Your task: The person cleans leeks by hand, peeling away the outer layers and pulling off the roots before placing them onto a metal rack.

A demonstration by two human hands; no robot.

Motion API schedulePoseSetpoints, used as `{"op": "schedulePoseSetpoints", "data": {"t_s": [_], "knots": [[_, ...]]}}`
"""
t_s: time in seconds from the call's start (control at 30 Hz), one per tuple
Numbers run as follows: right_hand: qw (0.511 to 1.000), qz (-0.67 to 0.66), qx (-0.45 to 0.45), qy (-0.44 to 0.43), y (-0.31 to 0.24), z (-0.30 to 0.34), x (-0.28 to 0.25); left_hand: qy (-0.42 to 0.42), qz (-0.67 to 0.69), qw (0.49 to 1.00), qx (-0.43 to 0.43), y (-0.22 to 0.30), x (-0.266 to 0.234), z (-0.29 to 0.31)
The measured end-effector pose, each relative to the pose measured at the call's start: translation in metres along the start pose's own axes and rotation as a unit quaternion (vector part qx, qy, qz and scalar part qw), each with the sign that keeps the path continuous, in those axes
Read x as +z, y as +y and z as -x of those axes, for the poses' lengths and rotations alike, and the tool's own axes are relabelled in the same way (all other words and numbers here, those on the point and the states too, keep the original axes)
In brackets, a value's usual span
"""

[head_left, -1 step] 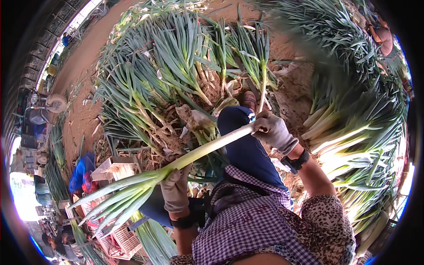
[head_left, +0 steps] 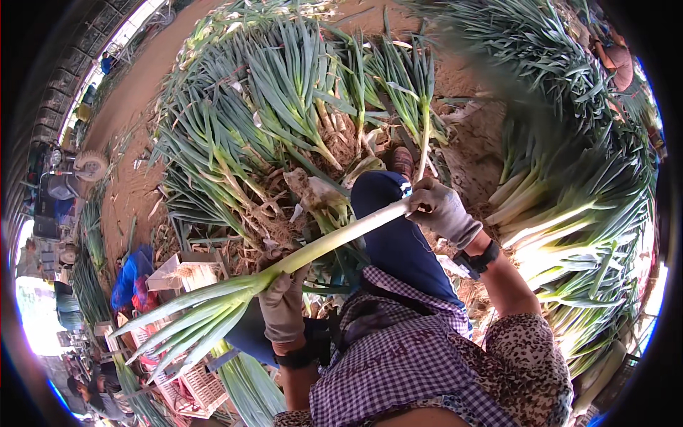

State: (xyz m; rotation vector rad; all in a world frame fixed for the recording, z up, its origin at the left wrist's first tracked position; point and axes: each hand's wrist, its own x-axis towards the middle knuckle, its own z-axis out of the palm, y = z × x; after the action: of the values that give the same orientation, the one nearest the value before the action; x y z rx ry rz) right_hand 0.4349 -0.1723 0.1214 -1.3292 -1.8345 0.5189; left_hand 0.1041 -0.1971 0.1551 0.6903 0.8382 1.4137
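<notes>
A long leek (head_left: 341,237) lies slantwise across my front, its green leaves fanned out to the lower left and its white end up to the right. My gloved left hand (head_left: 283,306) is closed round it from below, where the leaves begin to part. With the fingers of my gloved right hand (head_left: 442,213) I pinch the white root end, just above my knee. Cut or trimmed detail at that end is hidden by the fingers. Cleaned-looking leeks (head_left: 548,228) with white shanks lie heaped to my right. Leeks with brown roots (head_left: 284,92) spread ahead of me.
One leek (head_left: 425,139) stands out just beyond my right hand. At the lower left are a pale wooden box (head_left: 186,269), a wicker-like crate (head_left: 188,391) and a blue bag (head_left: 131,277). A wheeled vehicle (head_left: 89,165) is at far left. Another person (head_left: 617,65) bends at far right.
</notes>
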Motion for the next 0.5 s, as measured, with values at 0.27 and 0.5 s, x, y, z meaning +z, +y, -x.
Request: {"op": "schedulePoseSetpoints", "data": {"t_s": [0.27,0.5], "knots": [[0.999,0.000,-0.001,-0.041,-0.010,-0.009,-0.002,0.133,-0.070,0.983,0.106,0.000,0.028,-0.006],[0.993,0.087,0.024,-0.074,-0.008,-0.005,0.000,0.193,-0.075,0.976,0.069,0.002,0.030,-0.015]]}}
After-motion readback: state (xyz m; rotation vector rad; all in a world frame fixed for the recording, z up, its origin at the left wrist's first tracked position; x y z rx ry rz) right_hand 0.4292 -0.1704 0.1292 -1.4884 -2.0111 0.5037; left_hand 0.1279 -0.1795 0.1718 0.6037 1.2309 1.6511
